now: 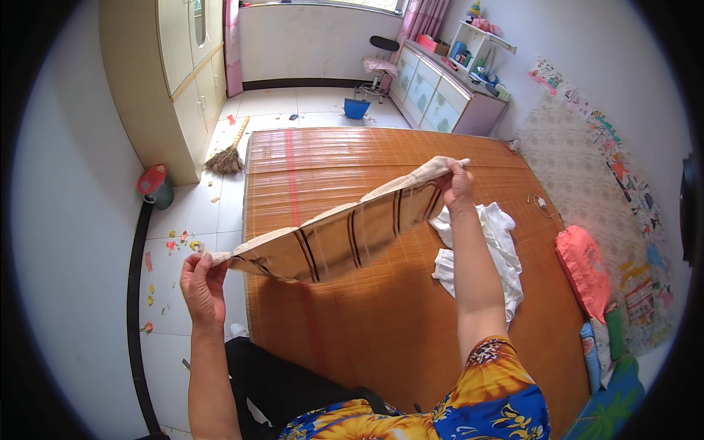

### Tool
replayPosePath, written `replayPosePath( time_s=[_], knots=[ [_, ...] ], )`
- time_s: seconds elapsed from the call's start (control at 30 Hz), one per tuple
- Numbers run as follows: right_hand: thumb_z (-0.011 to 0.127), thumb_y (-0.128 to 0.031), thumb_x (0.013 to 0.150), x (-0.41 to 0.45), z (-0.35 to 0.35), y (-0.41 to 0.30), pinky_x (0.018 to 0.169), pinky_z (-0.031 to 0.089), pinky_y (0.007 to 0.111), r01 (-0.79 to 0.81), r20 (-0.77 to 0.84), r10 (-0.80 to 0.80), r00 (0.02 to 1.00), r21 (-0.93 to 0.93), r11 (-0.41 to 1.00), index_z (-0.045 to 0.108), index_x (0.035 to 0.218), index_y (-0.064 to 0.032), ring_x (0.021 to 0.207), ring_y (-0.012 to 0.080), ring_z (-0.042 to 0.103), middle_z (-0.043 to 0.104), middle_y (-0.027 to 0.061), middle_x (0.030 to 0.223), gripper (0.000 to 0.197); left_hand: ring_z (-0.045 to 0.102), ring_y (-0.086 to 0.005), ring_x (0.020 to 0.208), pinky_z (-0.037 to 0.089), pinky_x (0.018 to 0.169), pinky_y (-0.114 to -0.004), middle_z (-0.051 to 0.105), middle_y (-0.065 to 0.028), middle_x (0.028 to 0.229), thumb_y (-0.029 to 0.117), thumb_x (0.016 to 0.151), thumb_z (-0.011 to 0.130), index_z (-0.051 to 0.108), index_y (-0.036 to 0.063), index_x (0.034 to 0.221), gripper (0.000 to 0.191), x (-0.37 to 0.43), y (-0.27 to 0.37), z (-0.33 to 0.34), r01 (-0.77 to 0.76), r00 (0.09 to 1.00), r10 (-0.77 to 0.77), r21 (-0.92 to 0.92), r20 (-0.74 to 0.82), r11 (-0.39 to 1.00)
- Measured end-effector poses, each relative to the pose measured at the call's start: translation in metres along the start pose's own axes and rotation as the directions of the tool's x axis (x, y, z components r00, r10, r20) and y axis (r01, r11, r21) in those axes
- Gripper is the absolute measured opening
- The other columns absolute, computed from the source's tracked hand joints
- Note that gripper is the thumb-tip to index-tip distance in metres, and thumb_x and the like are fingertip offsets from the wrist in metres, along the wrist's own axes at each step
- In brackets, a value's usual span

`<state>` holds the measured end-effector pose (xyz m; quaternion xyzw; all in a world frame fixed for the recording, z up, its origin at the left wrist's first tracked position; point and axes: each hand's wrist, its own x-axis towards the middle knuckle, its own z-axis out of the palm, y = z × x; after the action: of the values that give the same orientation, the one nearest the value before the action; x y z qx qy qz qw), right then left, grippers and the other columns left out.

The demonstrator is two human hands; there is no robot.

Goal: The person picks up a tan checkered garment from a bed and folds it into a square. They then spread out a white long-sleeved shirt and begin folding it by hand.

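Note:
A beige striped cloth (341,239) with dark brown lines is stretched above the bed, its thick pale upper edge slanting up to the right. My left hand (204,283) pinches the lower left corner of that edge, over the bed's left side. At the other end, higher up, my right hand (456,184) grips the edge's right corner. Below hangs the body of the cloth, a little slack. Crumpled white clothing (503,242) lies on the bamboo bed mat (385,330), partly hidden behind my right forearm.
Coral pillow (586,269) and folded fabrics lie along the bed's right edge. On the tiled floor to the left are a straw broom (228,157), paper scraps and a lidded bin (159,190). A blue dustpan (356,108), a stool (379,67) and a low cabinet (434,91) stand beyond the bed.

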<state>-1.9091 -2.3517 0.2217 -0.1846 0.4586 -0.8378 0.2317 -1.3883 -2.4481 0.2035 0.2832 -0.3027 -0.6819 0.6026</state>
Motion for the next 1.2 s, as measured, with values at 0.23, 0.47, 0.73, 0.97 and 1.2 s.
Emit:
replayPosePath(
  time_s=[0.23,0.47,0.73,0.97,1.2],
  knots=[
    [0.059,-0.006,0.083,-0.093,-0.064,-0.020,0.060,0.052,0.030,-0.052,-0.063,0.053,0.997,0.013,0.999,0.055,0.095,-0.0084,0.075,0.0155,0.062,0.062,0.0024,0.084,0.013,0.057,-0.0186,0.098,0.051,0.084,-0.031,0.051,-0.0125,0.112,0.009,0.084,0.058,0.038,0.0033,0.116,0.038,-0.058,-0.018,-0.032,-0.056,0.991,0.066,0.089,-0.120,0.994],
    [0.060,-0.008,0.082,-0.206,-0.175,0.072,0.038,0.040,0.026,-0.383,-0.467,0.241,0.851,-0.237,0.893,0.056,0.081,-0.0105,0.051,0.0129,0.052,0.058,0.0005,0.071,0.004,0.061,-0.0228,0.089,0.053,0.076,-0.037,0.060,-0.0115,0.102,0.012,0.082,0.050,0.050,0.0019,0.115,0.035,-0.070,-0.081,-0.157,0.330,0.865,-0.288,0.034,-0.412,0.943],
    [0.058,-0.019,0.085,-0.270,-0.211,0.120,0.042,0.042,0.028,-0.609,-0.645,0.356,0.676,-0.218,0.763,0.058,0.091,-0.0116,0.054,0.0142,0.052,0.057,0.0002,0.070,0.009,0.063,-0.0243,0.088,0.056,0.069,-0.042,0.060,-0.0112,0.102,0.012,0.086,0.040,0.049,0.0024,0.111,0.028,-0.079,-0.082,-0.175,0.365,0.894,-0.296,0.163,-0.336,0.917],
    [0.052,-0.032,0.092,-0.275,-0.236,0.138,0.041,0.047,0.029,-0.582,-0.622,0.396,0.676,-0.121,0.804,0.058,0.094,-0.0137,0.058,0.0178,0.060,0.063,0.0027,0.077,0.019,0.061,-0.0225,0.091,0.054,0.072,-0.040,0.060,-0.0091,0.103,0.036,0.093,0.048,0.051,0.0056,0.108,0.034,-0.075,-0.091,-0.172,0.332,0.882,-0.253,0.142,-0.398,0.933],
    [0.056,-0.035,0.089,-0.264,-0.248,0.129,0.042,0.043,0.026,-0.583,-0.660,0.339,0.671,-0.186,0.791,0.058,0.091,-0.0150,0.058,0.0137,0.058,0.061,-0.0015,0.076,0.020,0.061,-0.0237,0.096,0.054,0.079,-0.040,0.060,-0.0120,0.109,0.029,0.095,0.045,0.052,0.0011,0.111,0.033,-0.090,-0.078,-0.175,0.261,0.893,-0.226,0.038,-0.390,0.965]
  ],
)
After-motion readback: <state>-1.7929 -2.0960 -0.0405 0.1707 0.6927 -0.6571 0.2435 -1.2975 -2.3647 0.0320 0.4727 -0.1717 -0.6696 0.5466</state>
